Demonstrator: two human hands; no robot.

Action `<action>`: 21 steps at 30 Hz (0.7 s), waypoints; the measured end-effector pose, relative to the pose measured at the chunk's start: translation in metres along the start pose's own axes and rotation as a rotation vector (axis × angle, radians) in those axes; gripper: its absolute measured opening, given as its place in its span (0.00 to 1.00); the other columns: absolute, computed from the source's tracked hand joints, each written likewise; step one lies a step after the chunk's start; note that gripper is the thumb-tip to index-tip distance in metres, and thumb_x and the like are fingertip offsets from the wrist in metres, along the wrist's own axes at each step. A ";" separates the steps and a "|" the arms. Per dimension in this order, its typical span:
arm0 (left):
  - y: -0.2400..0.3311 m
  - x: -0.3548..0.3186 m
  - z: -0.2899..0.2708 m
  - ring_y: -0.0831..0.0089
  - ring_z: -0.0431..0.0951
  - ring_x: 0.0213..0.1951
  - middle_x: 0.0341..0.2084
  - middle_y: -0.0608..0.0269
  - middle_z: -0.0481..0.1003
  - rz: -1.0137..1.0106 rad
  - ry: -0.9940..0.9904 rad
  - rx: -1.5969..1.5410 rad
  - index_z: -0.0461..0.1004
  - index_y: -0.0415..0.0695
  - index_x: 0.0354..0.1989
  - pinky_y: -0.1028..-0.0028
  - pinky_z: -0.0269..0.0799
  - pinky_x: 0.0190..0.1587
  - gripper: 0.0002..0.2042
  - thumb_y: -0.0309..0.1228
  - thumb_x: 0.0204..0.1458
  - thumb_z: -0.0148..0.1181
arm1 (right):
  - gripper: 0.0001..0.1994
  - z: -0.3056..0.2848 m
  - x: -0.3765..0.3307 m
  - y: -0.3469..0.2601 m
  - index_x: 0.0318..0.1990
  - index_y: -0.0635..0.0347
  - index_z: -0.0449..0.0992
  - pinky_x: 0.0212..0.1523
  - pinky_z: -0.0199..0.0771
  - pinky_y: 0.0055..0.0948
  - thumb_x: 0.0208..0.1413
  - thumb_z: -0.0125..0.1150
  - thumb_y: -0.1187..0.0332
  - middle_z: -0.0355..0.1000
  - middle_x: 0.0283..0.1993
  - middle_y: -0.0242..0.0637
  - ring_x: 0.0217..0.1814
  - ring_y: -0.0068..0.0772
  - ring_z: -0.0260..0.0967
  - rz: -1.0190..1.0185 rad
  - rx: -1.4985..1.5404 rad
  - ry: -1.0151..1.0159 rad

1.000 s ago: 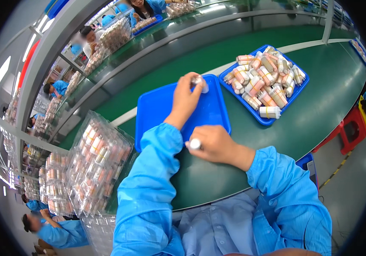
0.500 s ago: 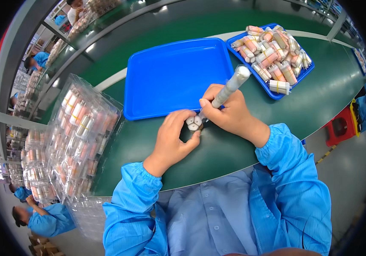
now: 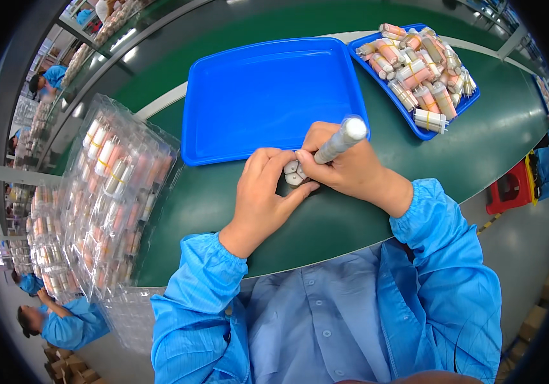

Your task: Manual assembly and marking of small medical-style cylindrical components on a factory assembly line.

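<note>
My left hand [image 3: 260, 200] curls its thumb and fingers around a small bundle of white-ended cylinders [image 3: 294, 173], which stands end-up on the green table. In my right hand [image 3: 354, 169] is a thick, whitish-grey, pen-like tool [image 3: 338, 139] with a round white top. It is gripped like a pen and slants up to the right. Its tip is hidden behind the fingers, close to the bundle; whether it touches cannot be made out. The fingertips of both hands meet at the bundle's far side.
Beyond my hands lies a blue tray [image 3: 268, 102] with a bare bottom. A smaller blue tray [image 3: 423, 133] at the far right is heaped with banded pink and white cylinder bundles [image 3: 418, 73]. Stacked clear plastic trays [image 3: 114, 198] with similar bundles stand at the left on the green table [image 3: 223, 192].
The right hand has come closer to the left, and the tool stands more upright with its top lower in view. The bundle appears slightly turned. The whole view has shifted a little.
</note>
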State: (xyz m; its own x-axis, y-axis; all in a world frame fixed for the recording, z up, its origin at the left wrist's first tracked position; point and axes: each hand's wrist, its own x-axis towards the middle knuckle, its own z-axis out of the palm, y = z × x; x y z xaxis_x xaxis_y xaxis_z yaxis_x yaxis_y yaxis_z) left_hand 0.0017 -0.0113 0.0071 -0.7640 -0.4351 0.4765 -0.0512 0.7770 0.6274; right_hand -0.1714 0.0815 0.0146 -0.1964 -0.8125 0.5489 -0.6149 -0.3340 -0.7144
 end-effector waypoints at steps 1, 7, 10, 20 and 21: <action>0.002 0.000 -0.002 0.57 0.76 0.40 0.41 0.56 0.77 -0.043 -0.018 0.007 0.75 0.40 0.47 0.63 0.73 0.43 0.23 0.27 0.41 0.77 | 0.04 0.000 0.001 -0.001 0.30 0.61 0.77 0.27 0.67 0.30 0.55 0.66 0.75 0.73 0.27 0.34 0.27 0.28 0.70 -0.007 -0.023 -0.015; 0.003 0.001 0.000 0.65 0.78 0.43 0.43 0.56 0.77 -0.035 0.026 -0.054 0.72 0.39 0.54 0.67 0.75 0.47 0.26 0.22 0.44 0.74 | 0.07 -0.008 0.007 -0.004 0.30 0.61 0.76 0.29 0.69 0.30 0.58 0.66 0.69 0.73 0.26 0.35 0.26 0.29 0.71 0.123 0.220 0.117; -0.004 -0.005 0.003 0.65 0.78 0.51 0.49 0.53 0.78 -0.063 -0.031 -0.172 0.62 0.39 0.63 0.67 0.71 0.56 0.33 0.19 0.46 0.67 | 0.08 -0.010 0.007 -0.006 0.30 0.62 0.76 0.30 0.71 0.30 0.59 0.65 0.69 0.73 0.27 0.35 0.28 0.28 0.72 0.139 0.187 0.064; -0.006 -0.005 0.004 0.64 0.78 0.53 0.49 0.52 0.77 -0.026 -0.071 -0.184 0.61 0.39 0.64 0.67 0.70 0.59 0.35 0.20 0.46 0.68 | 0.09 -0.005 0.004 -0.006 0.32 0.59 0.78 0.32 0.74 0.35 0.58 0.65 0.63 0.76 0.29 0.39 0.30 0.41 0.76 0.144 0.004 -0.028; -0.005 -0.005 0.004 0.63 0.78 0.51 0.48 0.53 0.77 -0.060 -0.067 -0.083 0.62 0.39 0.64 0.67 0.72 0.55 0.35 0.21 0.45 0.69 | 0.07 -0.004 0.003 -0.005 0.31 0.59 0.78 0.30 0.71 0.33 0.57 0.65 0.66 0.75 0.29 0.37 0.29 0.37 0.73 0.095 -0.014 -0.025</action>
State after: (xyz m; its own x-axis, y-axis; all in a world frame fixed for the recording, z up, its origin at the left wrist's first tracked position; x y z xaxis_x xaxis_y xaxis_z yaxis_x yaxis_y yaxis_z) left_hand 0.0029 -0.0111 -0.0009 -0.8024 -0.4460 0.3965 -0.0467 0.7093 0.7034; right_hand -0.1720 0.0831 0.0218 -0.2351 -0.8519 0.4680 -0.6049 -0.2486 -0.7565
